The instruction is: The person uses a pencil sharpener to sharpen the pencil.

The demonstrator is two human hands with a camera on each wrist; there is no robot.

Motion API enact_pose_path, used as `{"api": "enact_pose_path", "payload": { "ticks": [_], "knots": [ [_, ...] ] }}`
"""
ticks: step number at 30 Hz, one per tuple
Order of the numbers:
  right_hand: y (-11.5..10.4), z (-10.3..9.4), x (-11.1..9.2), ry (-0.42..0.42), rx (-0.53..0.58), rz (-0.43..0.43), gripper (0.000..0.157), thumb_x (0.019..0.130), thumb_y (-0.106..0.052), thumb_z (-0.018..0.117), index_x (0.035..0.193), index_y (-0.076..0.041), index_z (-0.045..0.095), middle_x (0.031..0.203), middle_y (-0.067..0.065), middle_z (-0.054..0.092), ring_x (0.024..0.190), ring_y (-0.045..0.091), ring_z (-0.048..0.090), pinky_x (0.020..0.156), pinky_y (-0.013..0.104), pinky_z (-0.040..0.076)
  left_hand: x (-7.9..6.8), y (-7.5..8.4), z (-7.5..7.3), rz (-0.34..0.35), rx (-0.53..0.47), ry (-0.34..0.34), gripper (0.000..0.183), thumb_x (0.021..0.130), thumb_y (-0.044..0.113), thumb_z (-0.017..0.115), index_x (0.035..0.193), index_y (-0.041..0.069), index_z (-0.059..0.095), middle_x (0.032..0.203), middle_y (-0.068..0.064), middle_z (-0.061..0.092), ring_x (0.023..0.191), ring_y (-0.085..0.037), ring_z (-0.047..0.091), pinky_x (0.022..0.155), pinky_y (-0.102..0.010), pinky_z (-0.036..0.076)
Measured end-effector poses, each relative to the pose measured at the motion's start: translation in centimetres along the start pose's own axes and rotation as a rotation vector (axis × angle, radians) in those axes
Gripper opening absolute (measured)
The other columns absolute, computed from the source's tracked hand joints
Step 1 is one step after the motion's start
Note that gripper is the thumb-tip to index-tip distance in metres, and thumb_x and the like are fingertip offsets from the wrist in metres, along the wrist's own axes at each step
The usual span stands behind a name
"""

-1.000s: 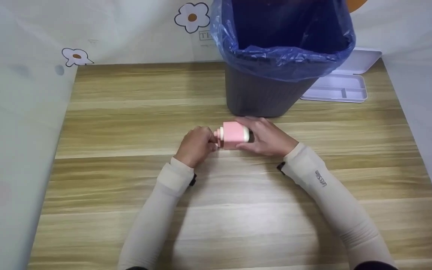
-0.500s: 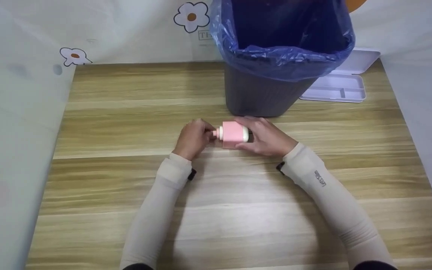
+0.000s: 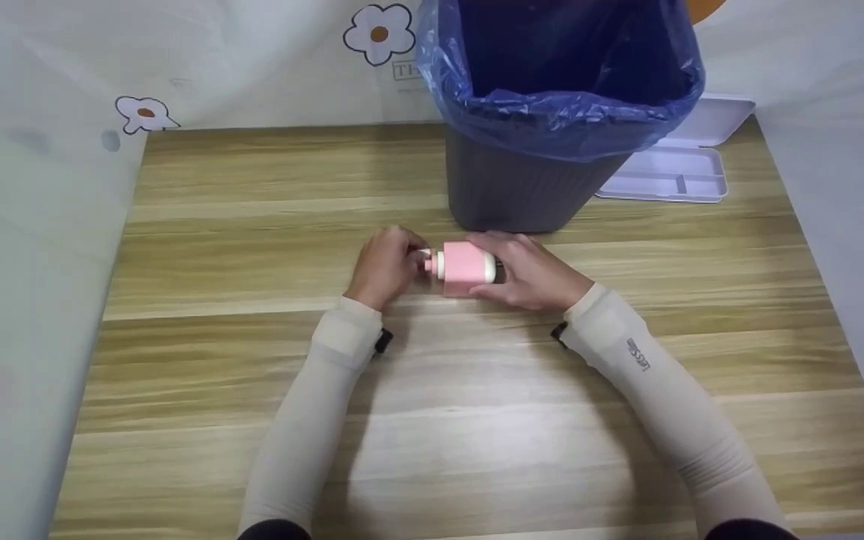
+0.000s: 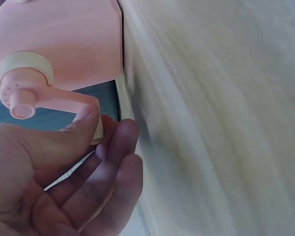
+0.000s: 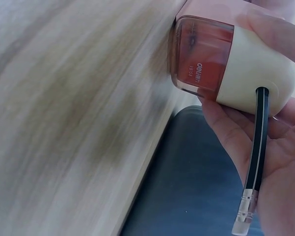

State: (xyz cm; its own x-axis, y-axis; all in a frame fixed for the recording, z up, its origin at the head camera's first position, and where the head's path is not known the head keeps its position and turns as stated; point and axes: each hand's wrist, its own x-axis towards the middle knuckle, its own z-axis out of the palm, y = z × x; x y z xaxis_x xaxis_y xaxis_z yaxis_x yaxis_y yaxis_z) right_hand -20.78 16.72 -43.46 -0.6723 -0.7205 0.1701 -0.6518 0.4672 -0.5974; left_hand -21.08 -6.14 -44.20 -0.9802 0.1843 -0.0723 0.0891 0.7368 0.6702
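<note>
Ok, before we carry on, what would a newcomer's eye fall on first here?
Probably the big dark bin with its blue bag, towards the far side of the wooden table in the head view. Next, the pink sharpener just in front of it, gripped by the right hand while the left hand pinches its crank. The right wrist view shows a black pencil sticking out of it.
</note>
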Motion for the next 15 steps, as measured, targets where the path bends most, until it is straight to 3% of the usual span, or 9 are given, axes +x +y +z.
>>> {"api": "enact_pose_path", "payload": {
  "ticks": [10,15],
  "knots": [
    [-0.17,-0.01,-0.12,-0.018,-0.006,0.068,0.068,0.075,-0.03,0.076,0.132,-0.008,0.047,0.115,0.007,0.059,0.094,0.017,0.055,0.077,0.035,0.047,0.23,0.34,-0.3,0.032,-0.009,0.023,0.015,0.083,0.002,0.064,0.084,0.012,0.075,0.085,0.001,0.07,0.077,-0.011,0.061,0.069,-0.031,0.048],
    [-0.22,-0.05,-0.12,-0.009,-0.012,0.057,0.066,0.075,-0.029,0.076,0.131,-0.009,0.048,0.11,0.006,0.059,0.09,0.017,0.055,0.074,0.034,0.047,0.25,0.47,-0.34,0.063,0.004,0.046,0.014,0.083,0.004,0.064,0.082,0.013,0.075,0.082,0.003,0.068,0.073,-0.011,0.059,0.066,-0.031,0.047]
  ]
}}
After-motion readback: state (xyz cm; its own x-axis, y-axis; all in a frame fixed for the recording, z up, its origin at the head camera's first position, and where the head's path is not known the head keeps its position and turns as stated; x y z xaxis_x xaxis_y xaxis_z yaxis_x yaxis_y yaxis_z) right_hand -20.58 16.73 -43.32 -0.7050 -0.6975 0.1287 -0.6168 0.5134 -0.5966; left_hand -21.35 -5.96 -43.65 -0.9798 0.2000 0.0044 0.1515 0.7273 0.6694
